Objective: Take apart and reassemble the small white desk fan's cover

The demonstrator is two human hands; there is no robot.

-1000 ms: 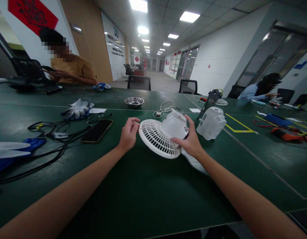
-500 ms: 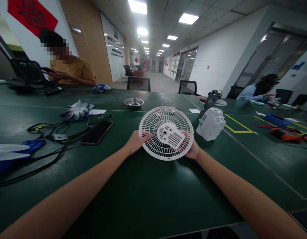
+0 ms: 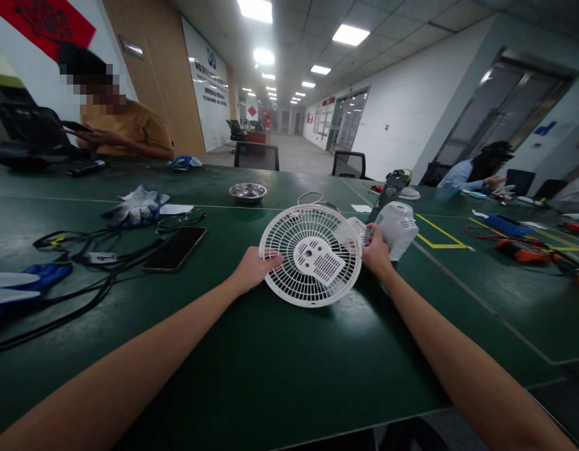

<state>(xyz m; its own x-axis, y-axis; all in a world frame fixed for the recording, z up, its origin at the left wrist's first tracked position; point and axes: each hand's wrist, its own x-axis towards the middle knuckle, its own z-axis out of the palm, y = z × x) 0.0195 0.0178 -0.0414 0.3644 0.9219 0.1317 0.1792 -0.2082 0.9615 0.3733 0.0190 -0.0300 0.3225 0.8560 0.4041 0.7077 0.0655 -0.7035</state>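
My left hand (image 3: 254, 268) grips the left rim of a round white fan grille (image 3: 312, 297), its thumb over the bars. The grille is tilted towards me and has a slotted oblong plate at its centre. At its right edge, my right hand (image 3: 378, 252) is closed with its fingertips on a pale slotted plastic part (image 3: 358, 230), partly hidden behind the grille. A white vented plastic housing (image 3: 399, 227) stands just beyond my right hand, partly covered by it. Behind the grille, a thin pale cable loop (image 3: 310, 195) shows.
A metal bowl (image 3: 248, 192), work gloves (image 3: 138, 207), a phone (image 3: 175, 249) and black cables (image 3: 111, 275) lie on the green table (image 3: 271, 376). A dark bottle (image 3: 388, 191) stands behind the housing. Tools (image 3: 524, 250) lie at right. Two people sit across the table.
My right hand has left the grille's underside and moved right, towards the housing; a pale slotted part now shows at its fingertips. My left hand keeps its hold. The view has shifted slightly.
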